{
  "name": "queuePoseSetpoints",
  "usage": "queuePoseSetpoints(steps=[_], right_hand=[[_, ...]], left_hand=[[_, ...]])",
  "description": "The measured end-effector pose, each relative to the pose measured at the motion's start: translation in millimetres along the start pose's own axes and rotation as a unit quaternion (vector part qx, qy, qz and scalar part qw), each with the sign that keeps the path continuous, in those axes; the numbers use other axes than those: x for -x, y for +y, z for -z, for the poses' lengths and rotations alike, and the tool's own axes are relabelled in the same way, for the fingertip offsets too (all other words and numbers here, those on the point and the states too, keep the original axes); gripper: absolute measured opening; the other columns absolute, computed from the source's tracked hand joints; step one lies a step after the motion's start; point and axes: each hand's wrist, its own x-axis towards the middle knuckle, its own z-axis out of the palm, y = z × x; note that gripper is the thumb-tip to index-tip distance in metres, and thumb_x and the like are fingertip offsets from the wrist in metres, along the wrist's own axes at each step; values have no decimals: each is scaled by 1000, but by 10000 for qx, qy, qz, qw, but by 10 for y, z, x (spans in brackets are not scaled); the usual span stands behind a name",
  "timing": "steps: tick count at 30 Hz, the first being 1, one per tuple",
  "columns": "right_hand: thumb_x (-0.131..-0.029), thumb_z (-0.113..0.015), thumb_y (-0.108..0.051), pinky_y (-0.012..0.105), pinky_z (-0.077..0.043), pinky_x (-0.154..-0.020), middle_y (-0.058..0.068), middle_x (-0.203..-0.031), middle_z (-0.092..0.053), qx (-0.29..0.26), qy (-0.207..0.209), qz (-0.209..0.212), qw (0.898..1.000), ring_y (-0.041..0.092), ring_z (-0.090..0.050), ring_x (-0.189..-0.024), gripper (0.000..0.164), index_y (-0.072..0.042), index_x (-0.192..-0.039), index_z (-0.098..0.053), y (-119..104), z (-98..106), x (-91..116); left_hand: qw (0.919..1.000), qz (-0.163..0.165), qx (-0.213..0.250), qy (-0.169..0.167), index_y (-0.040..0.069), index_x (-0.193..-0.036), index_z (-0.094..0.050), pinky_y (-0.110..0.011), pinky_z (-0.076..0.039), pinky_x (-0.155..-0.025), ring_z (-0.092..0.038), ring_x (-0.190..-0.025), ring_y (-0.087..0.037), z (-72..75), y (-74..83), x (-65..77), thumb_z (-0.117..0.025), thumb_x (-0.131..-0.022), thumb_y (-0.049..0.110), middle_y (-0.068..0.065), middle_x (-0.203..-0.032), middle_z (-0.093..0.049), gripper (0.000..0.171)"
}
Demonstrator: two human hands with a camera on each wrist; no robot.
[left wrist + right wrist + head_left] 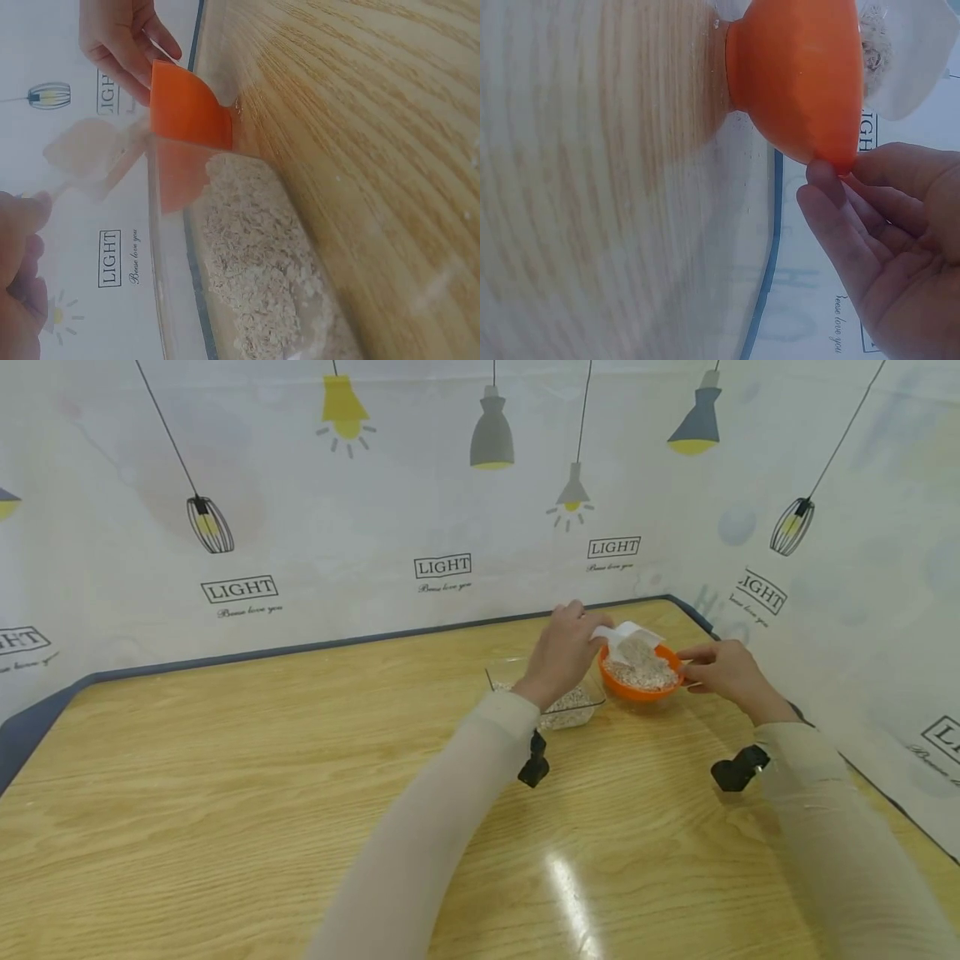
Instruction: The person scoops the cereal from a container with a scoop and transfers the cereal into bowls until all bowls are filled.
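Note:
In the head view my left hand (564,647) grips the handle of a white scoop (627,632), tipped over an orange bowl (637,692). Pale oat flakes (647,670) lie in the scoop's mouth and heap in the bowl. My right hand (904,232) pinches the bowl's rim between thumb and fingers. The bowl stands on the table. Just left of it is a clear container (169,292) holding more oat flakes (255,247), partly hidden behind my left wrist in the head view.
The wooden table (247,777) has a dark blue edge (360,639) along the wall. A wall covering (337,510) printed with lamps rises behind and to the right, close beyond the bowl. Black wrist cameras (738,768) hang below both sleeves.

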Motion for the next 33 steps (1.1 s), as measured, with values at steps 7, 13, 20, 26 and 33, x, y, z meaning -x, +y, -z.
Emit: queuePoseSetpoints(steps=[7,13,20,26,33], right_hand=[[-92,-52,-7,39,-52,-75,34,-114,-52,-11,-18,-52,10000,20,-65,-81,40,13,-127,-45,-5,-6,-17],[-93,-52,-8,39,-52,-75,33,-114,-52,30,-4,-65,10000,18,-64,-81,41,13,-127,-45,-17,-12,-20],[-91,-53,-7,40,-52,-73,33,-109,-55,16,43,15,10000,25,-65,-81,41,14,-126,-45,-10,-11,-4],[-91,-53,-8,39,-53,-71,31,-106,-58,-26,81,12,10000,33,-64,-85,41,15,-125,-45,-30,-6,28],[-93,-53,-10,39,-52,-73,30,-105,-59,153,-33,-37,9999,30,-65,-85,43,16,-126,-43,-101,19,83]], left_hand=[[9994,-126,98,297,17,-110,-66,-20,-31,-62,-37,-74,-14,20,-1,15,-62,-88,17,2,-83,-46,22],[9980,-149,91,608,18,-108,-68,-20,-30,-62,-35,-74,-15,41,-13,9,-63,-87,17,0,-81,-43,21],[9959,-118,265,859,18,-106,-68,-20,-31,-62,-36,-75,-15,76,-76,3,-63,-87,15,-2,-83,-45,20],[9922,250,1135,448,13,-110,-65,-17,-37,-66,-44,-79,-15,123,-174,21,-61,-89,16,-3,-84,-50,22],[9791,667,1920,59,4,-111,-62,-16,-43,-66,-52,-78,-13,190,-335,62,-58,-90,19,-6,-96,-59,26]])
